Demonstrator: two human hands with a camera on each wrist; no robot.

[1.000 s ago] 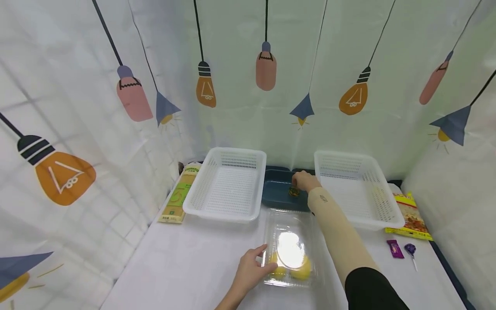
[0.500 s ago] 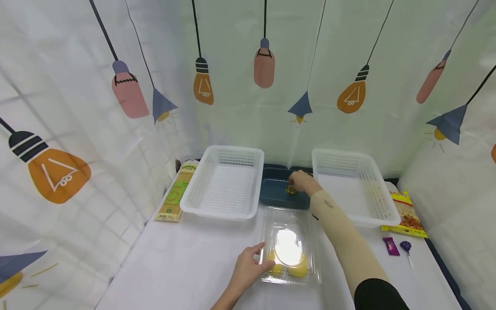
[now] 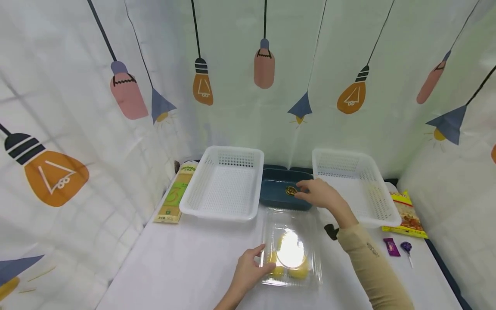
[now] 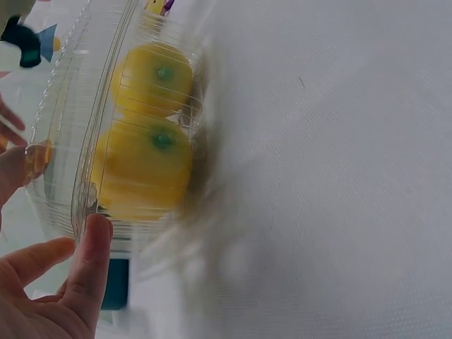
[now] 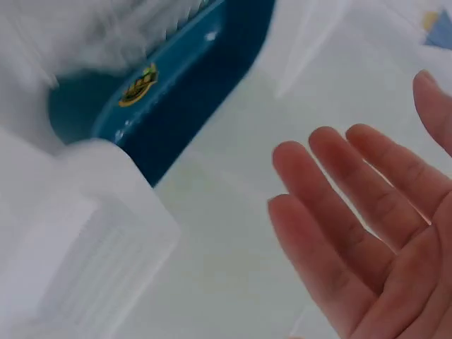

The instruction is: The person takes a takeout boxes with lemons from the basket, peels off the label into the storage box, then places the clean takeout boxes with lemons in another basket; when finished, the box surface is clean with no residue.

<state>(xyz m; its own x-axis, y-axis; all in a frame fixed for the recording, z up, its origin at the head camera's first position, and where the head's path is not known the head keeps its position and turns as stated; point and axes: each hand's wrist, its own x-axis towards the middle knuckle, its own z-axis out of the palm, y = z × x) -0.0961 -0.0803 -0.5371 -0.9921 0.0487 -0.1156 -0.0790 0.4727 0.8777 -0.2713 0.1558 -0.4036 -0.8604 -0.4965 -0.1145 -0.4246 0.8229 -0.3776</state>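
Note:
My left hand (image 3: 249, 269) pinches the left edge of a clear plastic clamshell box (image 3: 273, 224), with the thumb over the rim. In the left wrist view, two yellow fruit-like pieces (image 4: 145, 169) with green tips show through its wall at the near end. Glare covers the middle of the lid. My right hand (image 3: 319, 193) has its fingers apart with nothing between them, over the right end of a dark teal tray (image 3: 273, 196). Inside the tray shows a small oval black-and-gold piece (image 3: 290, 190). The right wrist view shows the right palm and straight fingers (image 5: 314, 233).
White perforated baskets stand on either side of the tray, one left (image 3: 224, 189) and one right (image 3: 348, 172). A green-and-tan packet (image 3: 176, 193) lies far left. At right are a yellow snack bag (image 3: 408, 215), a purple wrapped candy (image 3: 391, 247) and a lollipop (image 3: 406, 246).
My right hand has drawn back to the right and nearer from over the tray, its fingers opening; the black-and-gold piece stays in the tray. My left hand keeps its place on the box.

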